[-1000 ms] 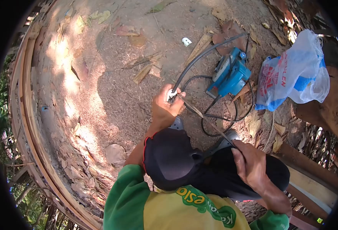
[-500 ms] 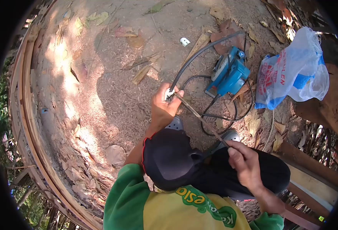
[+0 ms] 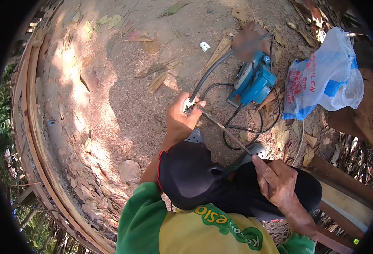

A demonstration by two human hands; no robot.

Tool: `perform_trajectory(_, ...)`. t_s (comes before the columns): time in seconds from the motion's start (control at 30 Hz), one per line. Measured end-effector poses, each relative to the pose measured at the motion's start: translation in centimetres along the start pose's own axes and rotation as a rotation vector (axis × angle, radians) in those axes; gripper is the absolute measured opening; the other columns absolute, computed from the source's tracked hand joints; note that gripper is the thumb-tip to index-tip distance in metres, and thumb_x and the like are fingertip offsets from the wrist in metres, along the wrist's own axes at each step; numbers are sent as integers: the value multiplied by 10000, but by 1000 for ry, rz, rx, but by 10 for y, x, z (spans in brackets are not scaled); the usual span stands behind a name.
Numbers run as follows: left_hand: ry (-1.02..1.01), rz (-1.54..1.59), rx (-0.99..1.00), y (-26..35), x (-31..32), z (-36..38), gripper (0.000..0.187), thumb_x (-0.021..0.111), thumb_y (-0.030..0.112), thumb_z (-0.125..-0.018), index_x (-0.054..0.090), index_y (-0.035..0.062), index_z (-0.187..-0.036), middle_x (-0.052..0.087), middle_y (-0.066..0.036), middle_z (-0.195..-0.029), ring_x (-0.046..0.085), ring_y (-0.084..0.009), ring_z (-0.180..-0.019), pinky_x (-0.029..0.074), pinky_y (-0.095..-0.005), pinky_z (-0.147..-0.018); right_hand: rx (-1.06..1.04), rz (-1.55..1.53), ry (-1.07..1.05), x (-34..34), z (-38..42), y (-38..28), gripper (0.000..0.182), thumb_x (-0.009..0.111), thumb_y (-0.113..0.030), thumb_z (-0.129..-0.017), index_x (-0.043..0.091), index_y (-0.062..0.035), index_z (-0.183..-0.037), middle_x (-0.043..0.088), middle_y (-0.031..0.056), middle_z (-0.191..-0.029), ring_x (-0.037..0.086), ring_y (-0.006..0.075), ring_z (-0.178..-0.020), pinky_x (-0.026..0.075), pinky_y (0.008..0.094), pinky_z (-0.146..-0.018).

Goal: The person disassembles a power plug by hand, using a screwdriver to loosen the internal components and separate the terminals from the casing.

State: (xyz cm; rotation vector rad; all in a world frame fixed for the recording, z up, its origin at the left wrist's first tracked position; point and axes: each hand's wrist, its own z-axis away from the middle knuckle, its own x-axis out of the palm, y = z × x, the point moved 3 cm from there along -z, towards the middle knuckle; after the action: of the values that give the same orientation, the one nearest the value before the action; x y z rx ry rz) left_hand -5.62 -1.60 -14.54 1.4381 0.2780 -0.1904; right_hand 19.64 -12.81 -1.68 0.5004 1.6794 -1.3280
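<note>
My left hand [image 3: 181, 117] is closed around a small white plug piece [image 3: 188, 104], pinched between thumb and fingers. A thick black cable [image 3: 212, 69] runs up and right from it. My right hand [image 3: 278, 182] grips the near end of a long, thin screwdriver [image 3: 233, 136]; its handle is hidden in my fist. The far tip reaches the white piece at my left fingertips, but the exact contact is too small to make out. Farther off lies a white plug cover [image 3: 204, 46] on the ground. To the right is a blue power tool [image 3: 256, 82] with its cord looped beside it.
A clear-and-blue plastic bag [image 3: 322, 76] stands right of the power tool. Dry leaves [image 3: 280, 137] and wood shavings cover the dirt ground [image 3: 144, 110]. Long wooden boards [image 3: 32, 114] edge the left side; timber [image 3: 347, 203] lies at lower right. My knee and shoes are below my hands.
My right hand has turned and closed more fully round the screwdriver, shifting slightly right and down. The left hand keeps its hold on the white plug piece, almost unmoved.
</note>
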Motion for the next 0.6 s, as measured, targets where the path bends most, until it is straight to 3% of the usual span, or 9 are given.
perform_trajectory(0.17, -10, 13, 25, -5, 0, 1, 188, 755, 107, -840, 585, 46, -891, 594, -3, -691, 513, -54, -640, 429, -251, -583, -25, 75, -29, -5, -3, 0, 587, 679, 15, -783, 612, -163, -1338, 494, 30, -610, 491, 205, -492, 421, 340, -471)
perform_trajectory(0.27, -24, 8, 36, -9, 3, 2, 188, 748, 93, -839, 580, 39, -907, 621, -23, -697, 546, -62, -643, 452, -262, -586, 9, -124, 11, -2, -5, 5, 534, 704, -50, -778, 625, -106, -1303, 459, -4, -620, 431, 133, -489, 359, 293, -424)
perform_trajectory(0.37, -49, 32, -11, -12, 4, 6, 184, 737, 73, -838, 577, 39, -922, 620, -13, -702, 558, -63, -651, 464, -264, -592, 1263, -1466, -173, 8, -4, 20, 362, 670, -81, -888, 630, -56, -1247, 459, -27, -631, 387, 67, -503, 283, 234, -418)
perform_trajectory(0.47, -66, 35, -34, -17, 6, 7, 166, 706, 41, -844, 571, 38, -941, 646, -9, -737, 578, -65, -680, 481, -265, -617, 1317, -1516, -125, 15, -2, 18, 267, 690, -48, -878, 633, -50, -1139, 439, -32, -620, 327, 36, -487, 214, 194, -415)
perform_trajectory(0.5, -65, 28, -37, -18, 5, 8, 160, 693, 29, -846, 569, 37, -947, 659, -9, -754, 587, -66, -693, 487, -264, -628, 1182, -1467, -177, 16, 2, 19, 219, 673, -79, -906, 636, -28, -1116, 450, -12, -639, 378, 45, -529, 278, 231, -427)
perform_trajectory(0.6, -46, 243, -183, -12, 5, 7, 148, 720, 43, -834, 583, 62, -890, 570, 40, -741, 487, -43, -699, 415, -229, -630, 433, -511, 2, 14, -4, 13, 224, 685, -95, -896, 633, -7, -1095, 491, 28, -654, 456, 88, -539, 381, 280, -468)
